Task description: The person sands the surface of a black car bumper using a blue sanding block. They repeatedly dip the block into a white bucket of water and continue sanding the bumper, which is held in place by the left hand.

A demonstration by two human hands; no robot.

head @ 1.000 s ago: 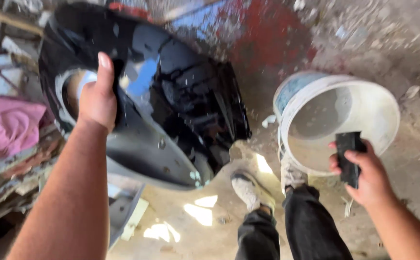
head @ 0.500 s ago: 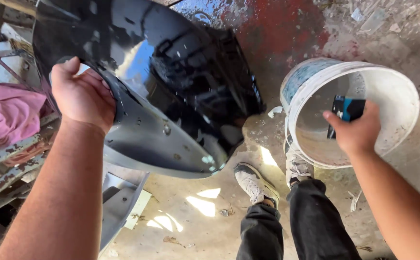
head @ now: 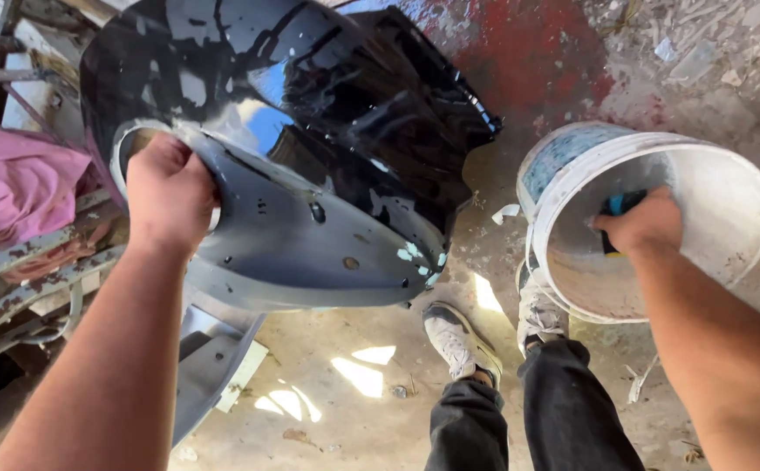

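My left hand (head: 169, 190) grips the edge of a large glossy black body panel (head: 327, 113), wet and shiny, with a dull grey lower part (head: 310, 253). My right hand (head: 646, 222) reaches down inside a white plastic bucket (head: 729, 187) and holds a small dark block with a blue edge (head: 617, 205), mostly hidden by my fingers. The bucket stands on the concrete floor to the right of the panel, beside my feet.
A pink cloth (head: 13, 183) lies on a rusty metal frame (head: 22, 270) at the left. My two shoes (head: 458, 336) and dark trousers stand on stained concrete with red paint patches (head: 545, 61). Debris litters the floor at the upper right.
My right hand has moved from above the bucket's rim down into the bucket with the block. My left hand has shifted its grip on the panel's edge, and the panel has tilted.
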